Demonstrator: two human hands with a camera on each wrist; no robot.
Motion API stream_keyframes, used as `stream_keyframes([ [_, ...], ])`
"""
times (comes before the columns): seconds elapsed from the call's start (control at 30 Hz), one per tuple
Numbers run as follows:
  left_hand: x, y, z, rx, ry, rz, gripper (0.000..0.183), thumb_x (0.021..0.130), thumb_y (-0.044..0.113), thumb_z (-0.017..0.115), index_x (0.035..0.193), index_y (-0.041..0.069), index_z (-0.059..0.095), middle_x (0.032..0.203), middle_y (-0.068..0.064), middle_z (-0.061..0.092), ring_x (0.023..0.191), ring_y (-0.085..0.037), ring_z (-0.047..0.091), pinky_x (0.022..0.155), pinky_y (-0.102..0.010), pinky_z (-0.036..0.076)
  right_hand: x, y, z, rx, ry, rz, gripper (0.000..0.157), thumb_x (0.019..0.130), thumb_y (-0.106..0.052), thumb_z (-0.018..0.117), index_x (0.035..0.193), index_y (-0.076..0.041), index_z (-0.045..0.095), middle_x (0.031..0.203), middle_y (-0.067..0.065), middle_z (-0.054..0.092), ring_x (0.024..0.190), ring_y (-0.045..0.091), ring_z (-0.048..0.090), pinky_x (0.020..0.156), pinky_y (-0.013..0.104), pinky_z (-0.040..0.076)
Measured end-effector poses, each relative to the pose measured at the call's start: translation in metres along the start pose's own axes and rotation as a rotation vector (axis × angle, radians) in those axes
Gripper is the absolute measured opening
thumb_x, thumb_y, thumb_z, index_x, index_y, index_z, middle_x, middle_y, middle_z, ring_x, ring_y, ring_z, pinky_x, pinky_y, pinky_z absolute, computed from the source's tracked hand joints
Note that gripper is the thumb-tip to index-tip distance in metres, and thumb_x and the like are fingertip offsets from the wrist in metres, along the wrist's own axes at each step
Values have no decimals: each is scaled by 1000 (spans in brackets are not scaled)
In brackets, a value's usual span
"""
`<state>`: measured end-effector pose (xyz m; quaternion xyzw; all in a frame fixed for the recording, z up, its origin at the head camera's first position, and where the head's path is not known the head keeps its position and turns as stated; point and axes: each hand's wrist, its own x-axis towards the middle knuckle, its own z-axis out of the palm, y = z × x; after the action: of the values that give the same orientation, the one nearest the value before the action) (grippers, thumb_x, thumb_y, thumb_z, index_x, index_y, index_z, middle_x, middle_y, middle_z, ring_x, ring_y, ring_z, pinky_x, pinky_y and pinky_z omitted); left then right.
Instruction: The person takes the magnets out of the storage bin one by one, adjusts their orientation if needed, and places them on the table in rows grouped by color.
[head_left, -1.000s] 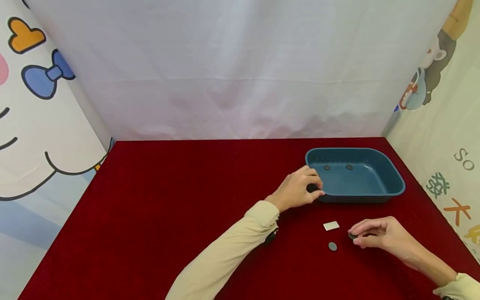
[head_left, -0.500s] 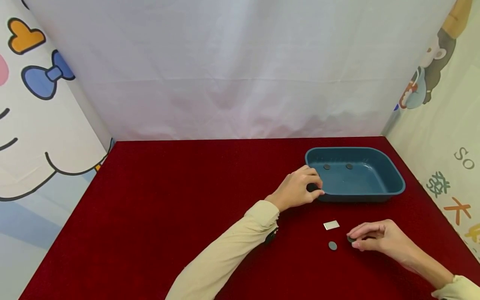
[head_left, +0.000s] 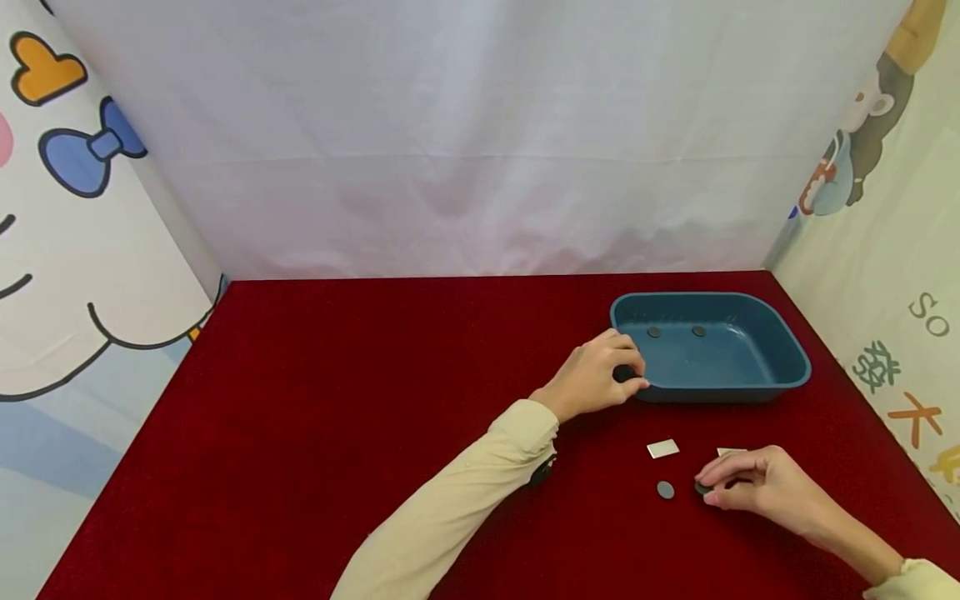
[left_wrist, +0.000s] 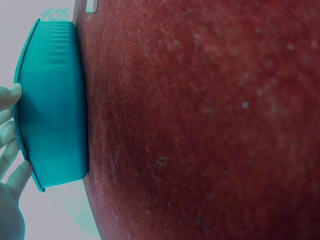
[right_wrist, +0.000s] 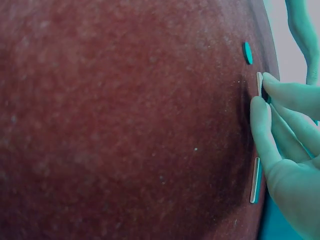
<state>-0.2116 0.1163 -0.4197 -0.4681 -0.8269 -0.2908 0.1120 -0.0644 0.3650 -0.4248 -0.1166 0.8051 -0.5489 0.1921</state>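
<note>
My left hand (head_left: pixel 600 375) holds the near left corner of the blue plastic tub (head_left: pixel 720 389), its fingers and thumb at the rim. The left wrist view shows those fingertips (left_wrist: pixel 15 92) along the edge of the tub (left_wrist: pixel 55 105). My right hand (head_left: pixel 761 483) pinches a small dark round disc (head_left: pixel 702 488) between thumb and fingers, low over the red cloth. Left of it lies a grey disc (head_left: pixel 665 490). A white rectangular piece (head_left: pixel 663 450) lies just behind that disc, and a second white piece (head_left: pixel 729 452) is partly hidden behind the right hand.
Two dark discs (head_left: pixel 654 332) lie inside the tub near its far wall. Red cloth (head_left: pixel 375 400) covers the table. A white curtain (head_left: pixel 480 150) hangs along the back, with printed cloth panels (head_left: pixel 892 250) at both sides.
My right hand has shifted slightly toward the table's near side with the dark disc in its fingers, uncovering part of the second white piece. My left hand stays at the tub's corner.
</note>
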Motion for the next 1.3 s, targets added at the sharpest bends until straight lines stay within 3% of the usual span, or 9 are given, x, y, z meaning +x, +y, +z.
stream_keyframes([
  [0.17,0,1,0,-3,-7,-6,11,87,29,69,90,18,70,99,7,59,89,-6,49,70,-11,41,0,3,3,-91,34,-49,17,85,-5,68,98,6,70,97,6,69,94,2,60,70,27,54],
  [0.4,0,1,-1,0,-5,-7,11,87,29,69,90,18,70,99,6,59,90,-6,49,71,-11,40,2,1,10,-250,147,-64,11,79,-9,76,89,-6,73,95,8,67,96,-8,55,69,22,53],
  [0.6,0,0,0,14,-10,-12,12,87,30,69,90,19,70,99,7,59,90,-5,48,72,-11,40,2,-2,19,-358,200,-127,12,76,-8,78,84,-12,73,92,4,65,85,0,58,62,24,54],
  [0.97,0,0,-1,12,2,-2,12,87,30,69,90,18,70,98,8,58,89,-4,47,72,-10,40,1,2,24,-431,226,-229,18,71,-4,81,81,-16,72,87,-2,62,70,6,55,54,22,51],
  [1.3,0,1,-1,8,-6,-8,12,87,30,69,90,18,70,98,7,58,89,-4,47,71,-10,40,0,1,24,-438,219,-198,20,72,-5,80,88,-14,70,85,-2,60,64,7,54,50,23,48],
])
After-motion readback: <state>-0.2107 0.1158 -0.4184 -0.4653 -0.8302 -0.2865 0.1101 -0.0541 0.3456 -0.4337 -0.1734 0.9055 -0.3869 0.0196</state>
